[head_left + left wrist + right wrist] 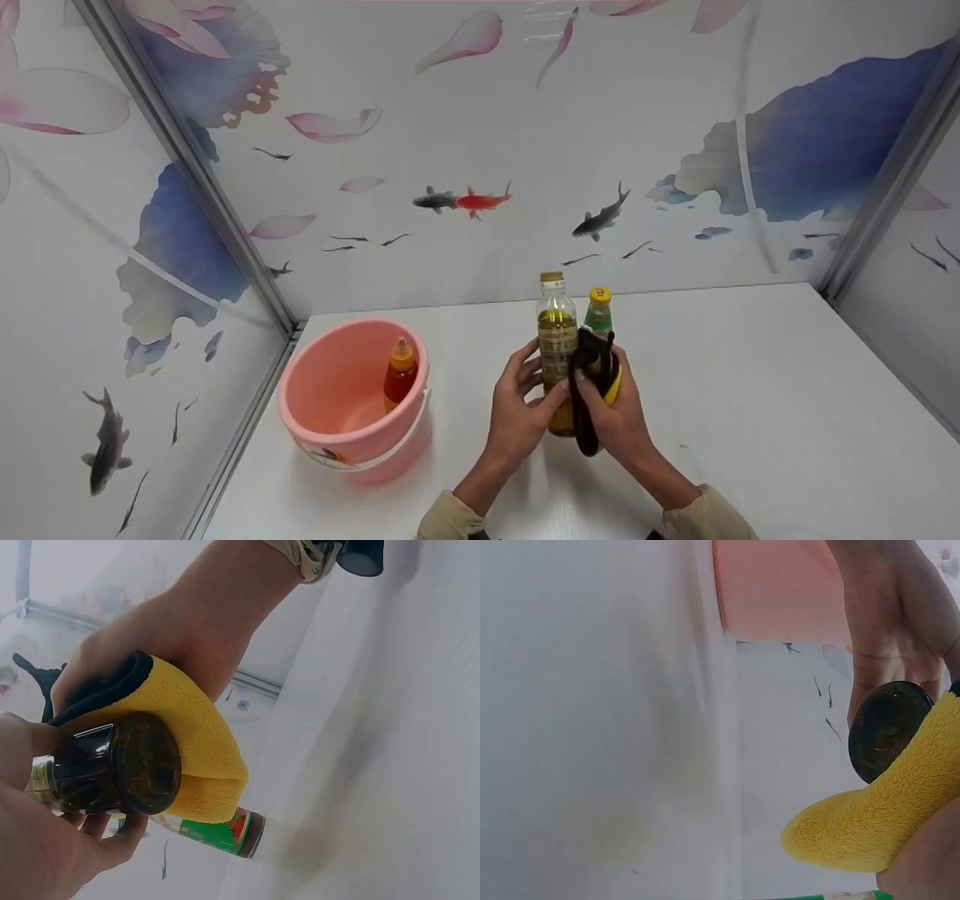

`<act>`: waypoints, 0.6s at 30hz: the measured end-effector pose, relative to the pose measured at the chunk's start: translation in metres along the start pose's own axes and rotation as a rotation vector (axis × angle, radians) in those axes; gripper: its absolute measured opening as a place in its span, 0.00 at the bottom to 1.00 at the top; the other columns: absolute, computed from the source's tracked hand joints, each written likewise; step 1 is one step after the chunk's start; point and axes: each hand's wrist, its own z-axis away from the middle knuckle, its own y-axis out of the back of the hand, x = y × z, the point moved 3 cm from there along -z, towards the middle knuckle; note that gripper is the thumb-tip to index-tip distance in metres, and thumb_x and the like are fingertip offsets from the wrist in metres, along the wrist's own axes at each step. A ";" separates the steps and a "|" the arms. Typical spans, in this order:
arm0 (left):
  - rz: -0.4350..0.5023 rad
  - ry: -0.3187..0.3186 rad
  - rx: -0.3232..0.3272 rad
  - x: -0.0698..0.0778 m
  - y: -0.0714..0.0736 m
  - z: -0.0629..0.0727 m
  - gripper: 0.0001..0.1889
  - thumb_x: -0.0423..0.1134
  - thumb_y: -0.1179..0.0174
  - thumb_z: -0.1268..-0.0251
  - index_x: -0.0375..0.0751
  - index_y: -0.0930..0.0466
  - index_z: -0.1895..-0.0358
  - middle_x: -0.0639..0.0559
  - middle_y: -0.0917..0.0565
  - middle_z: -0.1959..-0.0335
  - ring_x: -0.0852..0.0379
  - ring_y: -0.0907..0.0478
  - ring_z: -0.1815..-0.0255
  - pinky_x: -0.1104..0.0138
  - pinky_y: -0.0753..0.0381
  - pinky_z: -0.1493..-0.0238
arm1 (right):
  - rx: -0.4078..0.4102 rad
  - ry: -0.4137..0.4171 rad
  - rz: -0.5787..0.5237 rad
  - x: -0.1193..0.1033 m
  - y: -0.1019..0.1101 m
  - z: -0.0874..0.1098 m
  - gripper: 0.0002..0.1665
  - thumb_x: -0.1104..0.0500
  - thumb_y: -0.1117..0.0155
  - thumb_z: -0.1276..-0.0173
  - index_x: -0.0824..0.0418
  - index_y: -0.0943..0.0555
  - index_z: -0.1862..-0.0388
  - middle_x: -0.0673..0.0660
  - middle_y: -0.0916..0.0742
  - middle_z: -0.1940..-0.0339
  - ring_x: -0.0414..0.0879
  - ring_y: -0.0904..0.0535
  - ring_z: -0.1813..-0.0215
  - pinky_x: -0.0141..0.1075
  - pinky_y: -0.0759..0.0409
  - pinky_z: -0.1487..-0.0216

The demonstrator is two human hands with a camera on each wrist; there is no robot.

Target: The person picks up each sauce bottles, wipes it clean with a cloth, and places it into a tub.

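My left hand [517, 409] grips a clear glass bottle [556, 337] of yellow-green oil with a gold cap, held upright above the table. In the left wrist view the dark round base of the bottle [146, 765] faces the camera. Bunched in my right hand [626, 409] is a black and yellow cloth [589, 397], pressed against the bottle's right side. The cloth's fluffy yellow face [855, 832] shows in the right wrist view, folded beside the bottle's base [889, 733]. Behind the right hand stands a smaller bottle [599, 307] with a yellow cap and green label, its lower part hidden.
A pink bucket [300, 405] with a white handle stands on the white table [787, 420] to the left. Inside it is a squeeze bottle [400, 379] of reddish-brown contents with an orange top. Printed panels [480, 112] enclose the table at the back and sides.
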 end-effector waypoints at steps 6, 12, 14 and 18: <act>-0.005 0.035 -0.045 -0.001 -0.001 0.001 0.36 0.46 0.29 0.26 0.60 0.34 0.20 0.54 0.17 0.29 0.54 0.16 0.33 0.52 0.12 0.35 | 0.008 0.015 0.017 0.001 0.002 0.000 0.32 0.59 0.35 0.18 0.52 0.34 0.20 0.51 0.18 0.36 0.49 0.16 0.40 0.36 0.13 0.41; 0.005 0.056 -0.064 -0.003 -0.002 0.003 0.35 0.46 0.30 0.27 0.61 0.36 0.22 0.53 0.20 0.28 0.54 0.18 0.32 0.46 0.15 0.32 | 0.006 0.023 0.024 -0.003 0.000 -0.001 0.33 0.58 0.34 0.18 0.53 0.35 0.20 0.52 0.18 0.36 0.49 0.16 0.41 0.35 0.12 0.42; -0.001 0.063 -0.067 -0.005 -0.003 0.004 0.36 0.47 0.29 0.28 0.62 0.36 0.22 0.53 0.20 0.29 0.54 0.18 0.32 0.46 0.15 0.32 | 0.011 0.027 0.028 -0.003 0.000 -0.003 0.33 0.58 0.34 0.18 0.53 0.35 0.20 0.52 0.18 0.36 0.49 0.16 0.41 0.35 0.12 0.42; -0.027 0.067 -0.070 -0.009 -0.004 0.006 0.37 0.47 0.27 0.29 0.65 0.36 0.23 0.54 0.20 0.29 0.54 0.20 0.31 0.45 0.15 0.32 | 0.021 0.041 0.029 -0.005 0.002 -0.006 0.34 0.59 0.34 0.18 0.53 0.35 0.20 0.52 0.18 0.36 0.50 0.17 0.41 0.35 0.13 0.42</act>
